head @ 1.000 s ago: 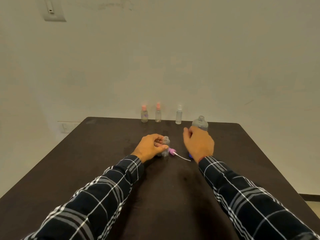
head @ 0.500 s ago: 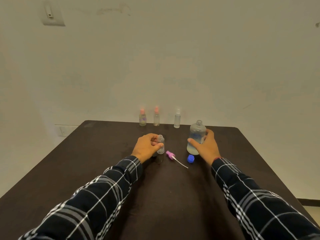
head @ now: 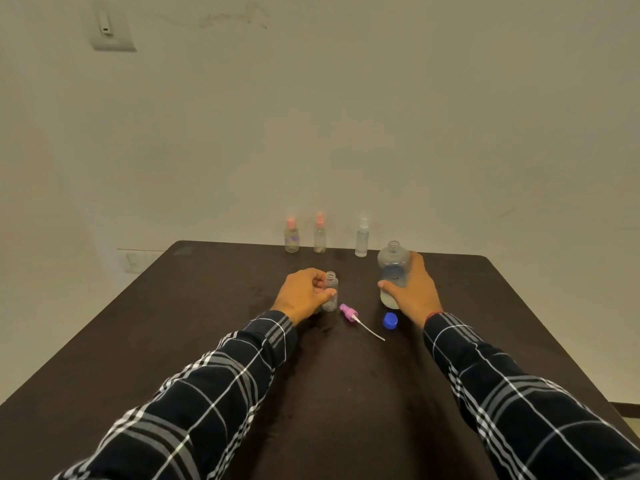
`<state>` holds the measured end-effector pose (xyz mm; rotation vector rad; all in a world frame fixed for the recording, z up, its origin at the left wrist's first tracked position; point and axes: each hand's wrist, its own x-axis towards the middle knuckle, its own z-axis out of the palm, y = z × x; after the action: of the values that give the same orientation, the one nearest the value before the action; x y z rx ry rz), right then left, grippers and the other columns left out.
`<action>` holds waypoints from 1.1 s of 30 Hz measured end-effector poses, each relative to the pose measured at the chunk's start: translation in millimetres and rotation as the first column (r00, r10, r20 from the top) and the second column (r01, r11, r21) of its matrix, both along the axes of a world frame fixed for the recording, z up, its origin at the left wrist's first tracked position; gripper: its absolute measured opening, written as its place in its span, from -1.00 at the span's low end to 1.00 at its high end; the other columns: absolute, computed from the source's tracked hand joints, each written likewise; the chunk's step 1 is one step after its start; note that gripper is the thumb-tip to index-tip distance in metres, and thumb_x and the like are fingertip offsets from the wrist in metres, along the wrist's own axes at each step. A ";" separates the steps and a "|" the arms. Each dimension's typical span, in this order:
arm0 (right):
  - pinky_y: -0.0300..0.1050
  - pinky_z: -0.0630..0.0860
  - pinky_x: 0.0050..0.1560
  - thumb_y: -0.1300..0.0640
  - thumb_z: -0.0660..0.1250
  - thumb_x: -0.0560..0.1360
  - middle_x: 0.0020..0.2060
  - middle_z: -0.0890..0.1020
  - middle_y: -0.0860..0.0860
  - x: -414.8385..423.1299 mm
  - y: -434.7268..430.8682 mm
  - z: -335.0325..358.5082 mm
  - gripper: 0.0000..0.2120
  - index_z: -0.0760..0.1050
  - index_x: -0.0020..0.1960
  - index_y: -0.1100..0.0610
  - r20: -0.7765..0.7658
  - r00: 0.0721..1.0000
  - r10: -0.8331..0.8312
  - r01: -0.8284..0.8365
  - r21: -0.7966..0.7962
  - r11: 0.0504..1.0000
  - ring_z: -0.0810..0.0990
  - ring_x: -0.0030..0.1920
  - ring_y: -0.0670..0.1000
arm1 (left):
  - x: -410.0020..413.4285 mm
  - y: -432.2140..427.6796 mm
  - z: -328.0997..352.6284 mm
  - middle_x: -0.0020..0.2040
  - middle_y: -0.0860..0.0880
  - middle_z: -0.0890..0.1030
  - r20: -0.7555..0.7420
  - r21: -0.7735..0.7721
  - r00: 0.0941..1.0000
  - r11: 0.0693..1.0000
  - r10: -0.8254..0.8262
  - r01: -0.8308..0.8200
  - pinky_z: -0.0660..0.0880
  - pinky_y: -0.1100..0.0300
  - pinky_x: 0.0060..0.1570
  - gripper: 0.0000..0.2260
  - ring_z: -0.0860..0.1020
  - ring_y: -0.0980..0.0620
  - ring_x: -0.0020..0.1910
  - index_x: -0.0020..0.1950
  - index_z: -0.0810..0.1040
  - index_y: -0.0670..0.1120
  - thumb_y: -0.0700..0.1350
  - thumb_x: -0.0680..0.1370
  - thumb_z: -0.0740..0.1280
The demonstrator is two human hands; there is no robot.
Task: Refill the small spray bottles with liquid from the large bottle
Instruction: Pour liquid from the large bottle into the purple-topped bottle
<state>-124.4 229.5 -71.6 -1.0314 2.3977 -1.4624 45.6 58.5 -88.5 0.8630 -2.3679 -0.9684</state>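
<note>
**Both hands on open bottles at mid-table**

Nearest, two plaid sleeves (head: 207,393) reach up from the bottom of the frame over the dark table (head: 104,341). Between the hands lie a pink spray head (head: 347,311) with its white dip tube, and a blue cap (head: 390,320) just right of it. The left hand (head: 300,295) is curled around a small uncapped spray bottle (head: 330,292), standing upright. The right hand (head: 412,289) wraps the large bottle (head: 393,268), open-necked and upright. Farther, along the table's top edge near centre frame, stand two pink-topped spray bottles (head: 291,236) and a white-topped one (head: 362,238).
</note>
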 end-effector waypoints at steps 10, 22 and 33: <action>0.09 0.46 0.30 0.11 0.55 0.39 0.29 0.49 0.09 11.0 -23.9 3.8 -0.20 0.23 0.51 -0.08 -0.272 0.946 0.180 -0.107 0.263 0.959 0.47 0.28 0.14 | -1.4 -0.7 -2.4 0.03 0.04 0.66 -0.010 0.014 1.000 1.000 0.006 -0.005 0.58 0.14 0.17 -0.67 0.63 0.11 0.00 0.24 0.60 -0.05 -0.04 0.50 0.50; 0.26 0.47 0.30 0.13 0.49 0.44 0.26 0.45 0.08 12.6 -38.5 5.0 -0.28 0.23 0.49 -0.16 -0.378 0.903 0.205 -0.021 0.437 0.899 0.43 0.29 0.16 | -0.9 -3.5 -4.0 0.01 0.06 0.65 -0.030 0.045 0.999 0.999 -0.010 0.011 0.59 0.13 0.16 -0.67 0.63 0.14 -0.01 0.23 0.61 -0.03 -0.03 0.49 0.51; 0.30 0.47 0.26 0.11 0.50 0.43 0.22 0.47 0.04 14.8 -46.4 5.6 -0.29 0.21 0.41 -0.25 -0.417 0.881 0.224 -0.018 0.444 0.896 0.45 0.26 0.15 | -1.2 -2.1 -2.6 0.01 0.06 0.64 -0.036 0.068 0.999 0.998 -0.013 0.015 0.59 0.15 0.16 -0.65 0.63 0.12 0.00 0.25 0.59 -0.05 -0.05 0.50 0.52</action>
<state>-109.6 183.1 -66.1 -1.5001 2.7125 -0.6318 44.4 56.4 -91.1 0.8485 -2.3261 -1.0672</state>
